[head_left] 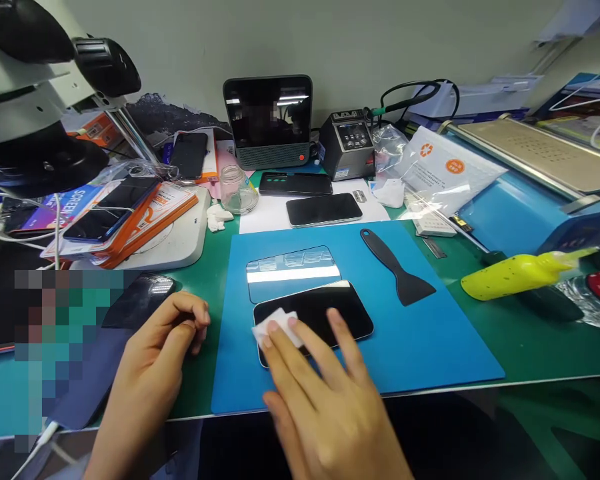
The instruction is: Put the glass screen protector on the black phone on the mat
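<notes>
A smartphone (325,310) with a black screen lies face up, slightly slanted, on the blue mat (430,360). My right hand (325,393) reaches over it with fingers stretched out, pressing a folded white wipe (279,327) onto the left end of the screen. Beyond the phone, partly behind it, lies a clear glass screen sheet (293,270) with a dark rim. A black plastic scraper (397,270) rests farther right on the mat. My left hand (173,340) hovers or rests left of the mat, its fingers loosely curled, nothing visible in them.
Two more phones, one silver-edged (324,209), lie on white paper behind the mat. A glass jar (237,190) stands near them. A microscope (35,100) overhangs the left. A yellow bottle (515,275) lies at right, near a blue machine (525,207).
</notes>
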A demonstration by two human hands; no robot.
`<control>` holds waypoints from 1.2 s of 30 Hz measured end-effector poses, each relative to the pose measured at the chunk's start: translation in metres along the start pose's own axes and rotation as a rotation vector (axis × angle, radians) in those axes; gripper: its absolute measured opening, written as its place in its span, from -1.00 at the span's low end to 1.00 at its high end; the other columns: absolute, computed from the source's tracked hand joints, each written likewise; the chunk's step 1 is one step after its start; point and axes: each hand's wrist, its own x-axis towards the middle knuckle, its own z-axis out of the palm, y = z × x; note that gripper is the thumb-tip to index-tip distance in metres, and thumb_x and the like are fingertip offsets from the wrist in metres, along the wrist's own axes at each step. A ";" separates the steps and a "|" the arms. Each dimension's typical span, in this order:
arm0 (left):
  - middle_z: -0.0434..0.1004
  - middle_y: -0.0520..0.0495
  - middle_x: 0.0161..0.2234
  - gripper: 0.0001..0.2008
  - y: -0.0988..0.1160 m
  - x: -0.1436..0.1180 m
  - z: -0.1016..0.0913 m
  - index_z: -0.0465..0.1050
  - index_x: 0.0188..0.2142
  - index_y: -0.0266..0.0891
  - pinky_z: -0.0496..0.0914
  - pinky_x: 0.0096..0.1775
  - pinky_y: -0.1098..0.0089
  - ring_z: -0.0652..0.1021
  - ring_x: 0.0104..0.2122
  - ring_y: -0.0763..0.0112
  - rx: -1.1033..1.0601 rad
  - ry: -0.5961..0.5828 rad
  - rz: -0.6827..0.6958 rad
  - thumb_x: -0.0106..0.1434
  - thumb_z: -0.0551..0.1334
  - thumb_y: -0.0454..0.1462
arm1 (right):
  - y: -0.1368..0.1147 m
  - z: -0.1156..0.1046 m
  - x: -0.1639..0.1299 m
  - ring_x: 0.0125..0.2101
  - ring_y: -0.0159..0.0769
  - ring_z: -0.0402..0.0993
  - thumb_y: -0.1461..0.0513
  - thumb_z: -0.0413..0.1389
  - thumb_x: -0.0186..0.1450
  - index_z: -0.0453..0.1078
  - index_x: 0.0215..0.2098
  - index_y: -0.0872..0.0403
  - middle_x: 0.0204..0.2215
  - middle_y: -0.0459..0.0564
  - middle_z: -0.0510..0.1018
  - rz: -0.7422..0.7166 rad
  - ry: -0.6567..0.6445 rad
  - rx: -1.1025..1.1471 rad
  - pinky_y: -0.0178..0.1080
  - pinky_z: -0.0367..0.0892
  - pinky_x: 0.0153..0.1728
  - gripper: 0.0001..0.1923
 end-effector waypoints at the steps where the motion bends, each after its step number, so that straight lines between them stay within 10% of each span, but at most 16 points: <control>1: 0.36 0.11 -0.34 -0.81 0.001 0.000 0.000 0.41 -0.27 -0.06 0.27 -0.33 0.41 0.36 -0.39 0.43 0.025 -0.009 -0.002 0.44 0.10 -0.35 | 0.005 -0.006 -0.003 0.32 -0.08 0.47 0.27 0.14 0.52 0.51 0.27 0.22 0.27 0.03 0.60 0.030 -0.012 -0.016 0.08 -0.06 0.56 -0.60; 36: 0.52 0.08 -0.27 -0.79 0.020 0.002 0.007 0.56 -0.15 0.02 0.38 -0.28 0.47 0.46 -0.33 0.39 0.176 -0.044 0.054 0.55 0.15 -0.12 | 0.012 -0.013 0.003 0.18 -0.15 0.57 0.31 0.17 0.49 0.52 0.25 0.21 0.24 -0.01 0.62 -0.050 -0.091 -0.042 0.04 0.01 0.55 -0.61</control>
